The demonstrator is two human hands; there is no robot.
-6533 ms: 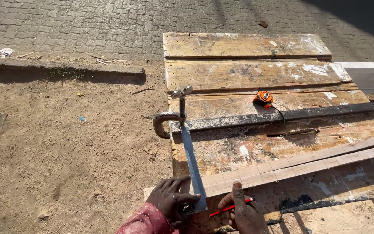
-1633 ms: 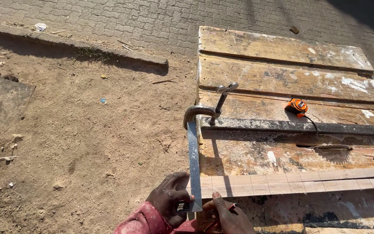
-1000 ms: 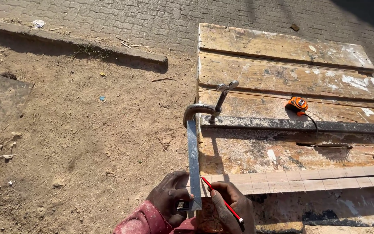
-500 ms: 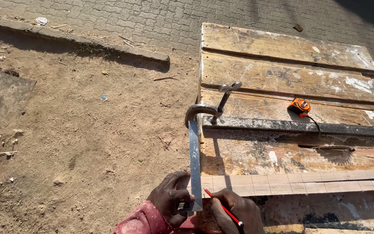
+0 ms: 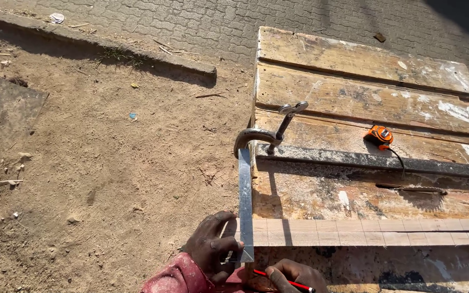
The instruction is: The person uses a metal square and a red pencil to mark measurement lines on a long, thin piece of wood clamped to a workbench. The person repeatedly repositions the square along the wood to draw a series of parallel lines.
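Observation:
My left hand (image 5: 211,247) presses down on the near end of a flat metal square blade (image 5: 245,201) that lies across the left end of a long pale wooden strip (image 5: 375,232). My right hand (image 5: 294,275) grips a red pencil (image 5: 286,281) at the bottom edge, just right of the blade's tip. The strip rests on a worn, paint-stained plank workbench (image 5: 354,103). My red sleeve shows at the bottom.
A metal C-clamp (image 5: 267,135) grips a dark bar (image 5: 375,161) at the bench's left edge. An orange tape measure (image 5: 380,135) lies on the planks. Sandy ground (image 5: 99,179) spreads to the left, with a concrete kerb (image 5: 109,46) and brick paving beyond.
My right hand with the pencil has moved down and to the right, away from the blade's edge. My left hand stays on the blade. The view has shifted slightly.

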